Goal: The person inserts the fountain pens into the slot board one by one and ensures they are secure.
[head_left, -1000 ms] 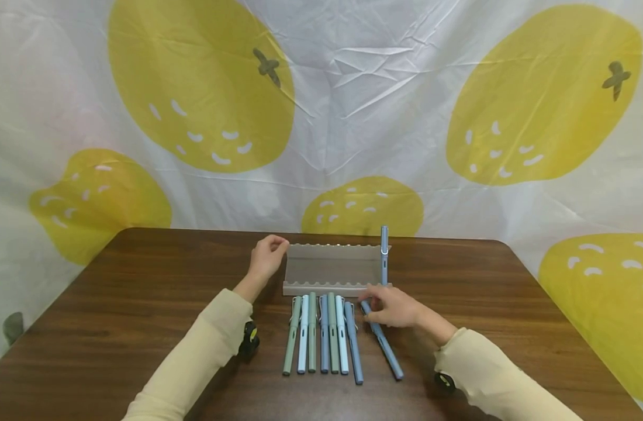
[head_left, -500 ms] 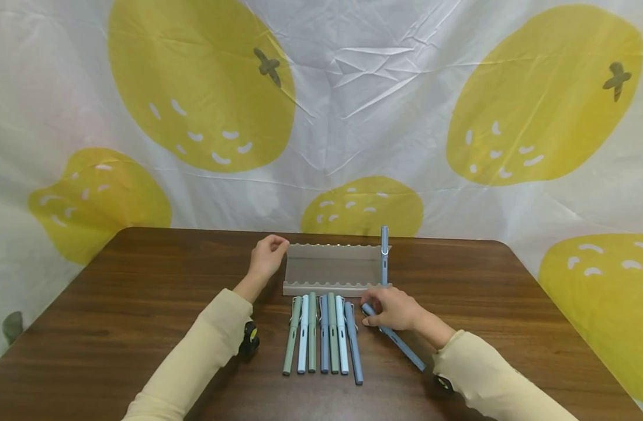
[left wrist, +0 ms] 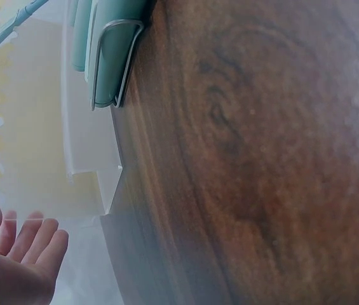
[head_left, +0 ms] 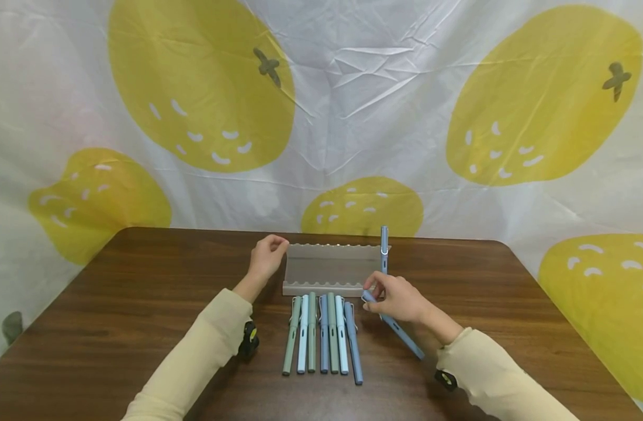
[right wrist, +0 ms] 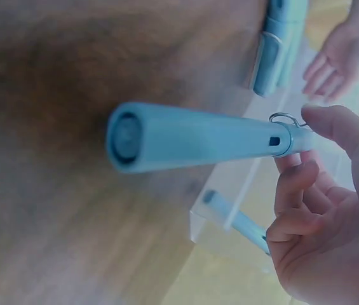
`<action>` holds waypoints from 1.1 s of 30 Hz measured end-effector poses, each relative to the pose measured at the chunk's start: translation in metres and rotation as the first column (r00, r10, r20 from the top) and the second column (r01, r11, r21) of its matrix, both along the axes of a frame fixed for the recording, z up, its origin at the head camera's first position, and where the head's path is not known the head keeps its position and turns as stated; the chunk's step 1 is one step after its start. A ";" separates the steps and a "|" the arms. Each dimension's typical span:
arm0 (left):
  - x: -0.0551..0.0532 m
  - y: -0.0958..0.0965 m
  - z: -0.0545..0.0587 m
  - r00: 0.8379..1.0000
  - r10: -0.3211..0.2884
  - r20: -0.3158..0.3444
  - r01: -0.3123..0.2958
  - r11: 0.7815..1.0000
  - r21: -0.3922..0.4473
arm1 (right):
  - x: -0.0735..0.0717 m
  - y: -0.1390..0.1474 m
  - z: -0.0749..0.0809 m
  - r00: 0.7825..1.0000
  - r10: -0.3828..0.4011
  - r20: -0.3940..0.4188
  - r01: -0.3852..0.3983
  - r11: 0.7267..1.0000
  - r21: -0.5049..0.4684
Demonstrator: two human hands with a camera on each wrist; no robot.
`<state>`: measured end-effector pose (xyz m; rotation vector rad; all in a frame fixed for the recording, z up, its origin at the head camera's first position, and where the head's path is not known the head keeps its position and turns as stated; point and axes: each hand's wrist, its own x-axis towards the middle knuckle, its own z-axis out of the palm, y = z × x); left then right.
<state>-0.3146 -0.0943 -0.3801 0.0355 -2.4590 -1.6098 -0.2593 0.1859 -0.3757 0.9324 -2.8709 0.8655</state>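
My right hand (head_left: 397, 298) pinches a blue pen (head_left: 404, 338) near its capped, clipped end. The pen slants down to the right, and its barrel end points toward the camera in the right wrist view. At the rear left corner of a clear pen rack (head_left: 300, 290) with scalloped edges, my left hand (head_left: 266, 257) holds the side edge between thumb and fingers. Another blue pen (head_left: 384, 240) stands in the rack's rightmost slot, its lower part hidden behind my right hand. Before the rack lies a row of several pens, including a green pen (head_left: 290, 345) and a pale blue pen (head_left: 303, 339).
The brown wooden table (head_left: 158, 292) extends on both sides of the rack. A white cloth (head_left: 353, 134) with yellow fruit prints hangs behind it. The nearest lying pen, a blue pen (head_left: 354, 345), is just left of my right hand.
My right hand has lifted the blue pen from the table and shifted slightly toward the rack. The pen's lower end has swung to the right. My left hand stays in place.
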 end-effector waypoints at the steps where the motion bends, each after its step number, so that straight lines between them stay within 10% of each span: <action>1: 0.000 0.000 0.000 1.000 -0.001 -0.002 0.001 1.000 -0.001 | 0.000 0.001 0.002 1.000 0.003 -0.006 -0.004 1.000 -0.020; 8: 0.000 0.000 0.000 1.000 0.005 0.009 -0.005 1.000 -0.004 | -0.001 0.005 0.013 0.997 0.023 -0.079 -0.037 0.984 -0.173; 22: -0.001 0.000 -0.001 1.000 0.003 0.004 -0.003 1.000 0.001 | 0.024 -0.009 0.053 0.993 -0.050 0.104 0.075 0.966 -0.246; 33: -0.001 0.000 0.000 1.000 0.009 0.011 -0.009 1.000 -0.006 | 0.020 -0.007 0.053 0.985 -0.011 0.171 0.066 0.946 -0.317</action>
